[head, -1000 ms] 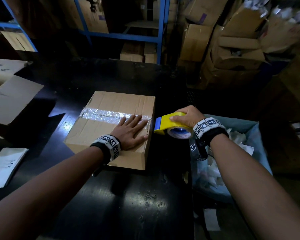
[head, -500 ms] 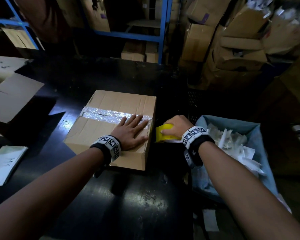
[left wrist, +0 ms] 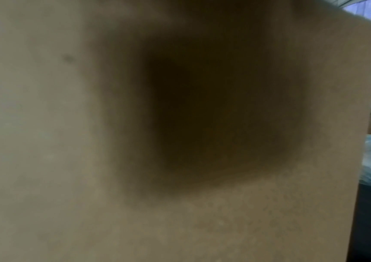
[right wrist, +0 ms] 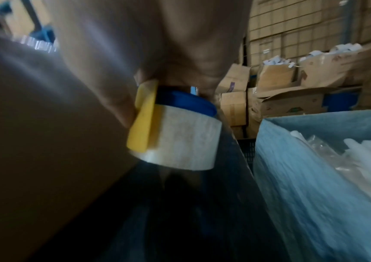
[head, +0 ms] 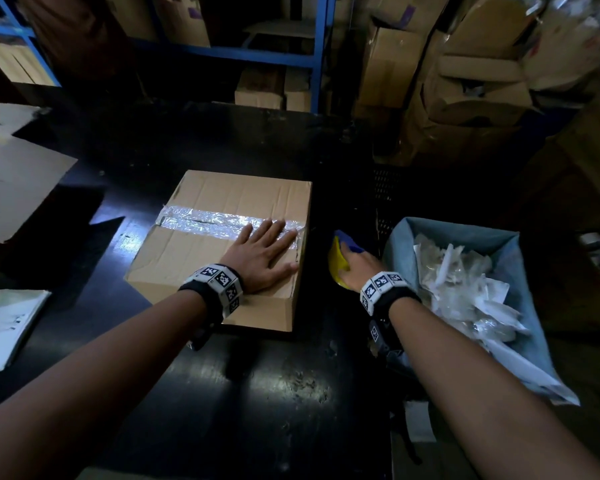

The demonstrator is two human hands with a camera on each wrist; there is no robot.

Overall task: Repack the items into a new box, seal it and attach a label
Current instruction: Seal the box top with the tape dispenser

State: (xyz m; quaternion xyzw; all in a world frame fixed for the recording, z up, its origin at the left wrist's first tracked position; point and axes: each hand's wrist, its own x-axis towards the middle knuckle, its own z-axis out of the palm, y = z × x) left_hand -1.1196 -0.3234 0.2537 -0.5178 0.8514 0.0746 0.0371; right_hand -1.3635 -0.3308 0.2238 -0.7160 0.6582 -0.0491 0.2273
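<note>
The box (head: pixel 222 244) sits closed on the black table (head: pixel 257 393), with a strip of clear tape (head: pixel 205 220) running across its top. The left hand (head: pixel 262 256) lies flat on the box top, fingers straight and spread over the tape's right end. Just right of the box, the right hand (head: pixel 355 268) grips a yellow and blue tape dispenser (right wrist: pixel 171 131) low beside the box's side, and a blue-lined bin (head: pixel 510 258) of plastic scraps stands further right.

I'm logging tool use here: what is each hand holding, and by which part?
The right hand grips the tape dispenser around its yellow-and-blue body. The left hand holds nothing; it lies flat on the box.
</note>
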